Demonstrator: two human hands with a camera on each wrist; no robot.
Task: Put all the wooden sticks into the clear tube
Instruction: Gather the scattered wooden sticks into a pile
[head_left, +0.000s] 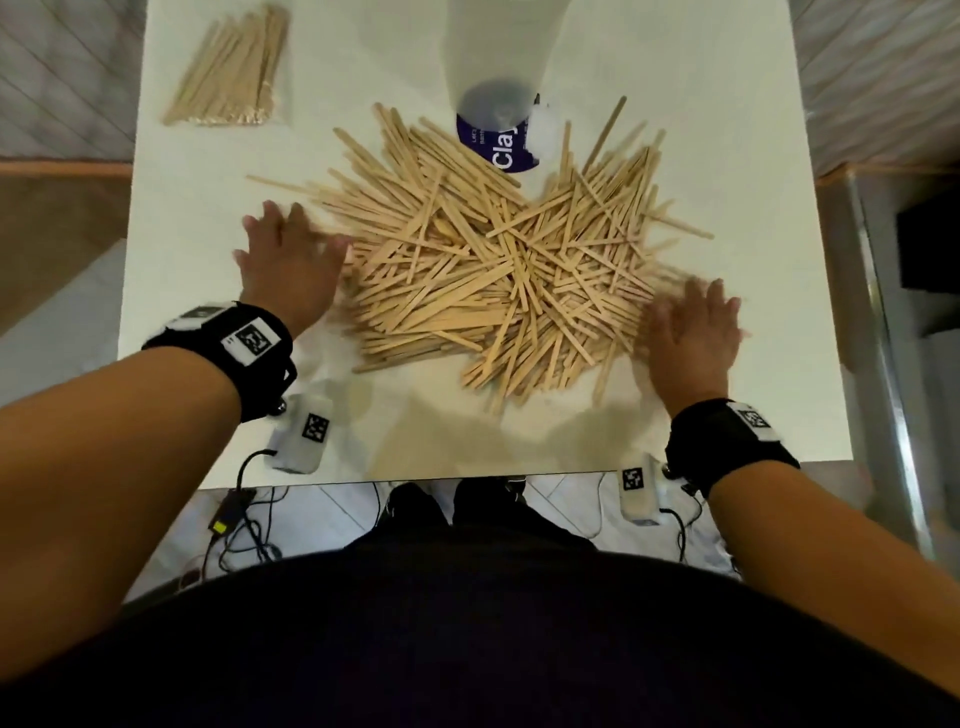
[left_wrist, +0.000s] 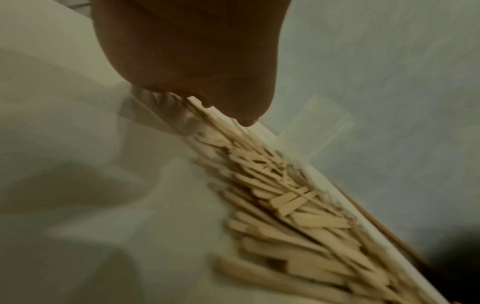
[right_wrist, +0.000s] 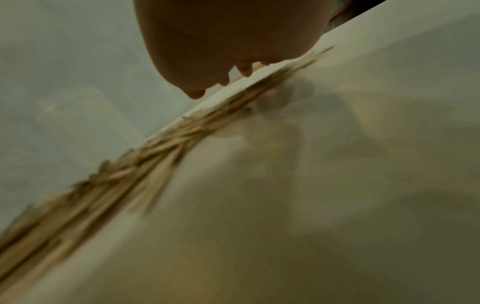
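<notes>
the left hand (head_left: 288, 267) lies flat with fingers spread and straight, gripping nothing, its thumb side touching the near edge of the wooden sticks (head_left: 498, 260); the right hand (head_left: 693, 338) is just as flat and spread at the opposite edge, also holding nothing, though blurred. between the two hands the sticks sprawl in a loose crisscrossed heap on the white tabletop (head_left: 182, 260). beyond the heap, further from both hands, stands the clear tube (head_left: 498, 98), its mouth facing up above a purple label. far beyond the left hand lies a bagged bundle of sticks (head_left: 231, 70). the sticks look light, thin, stiff and smooth, likely to slide and scatter; it seems best to sweep them parallel, then pinch a small bunch around its middle so the ends stay aligned for the tube's mouth.
</notes>
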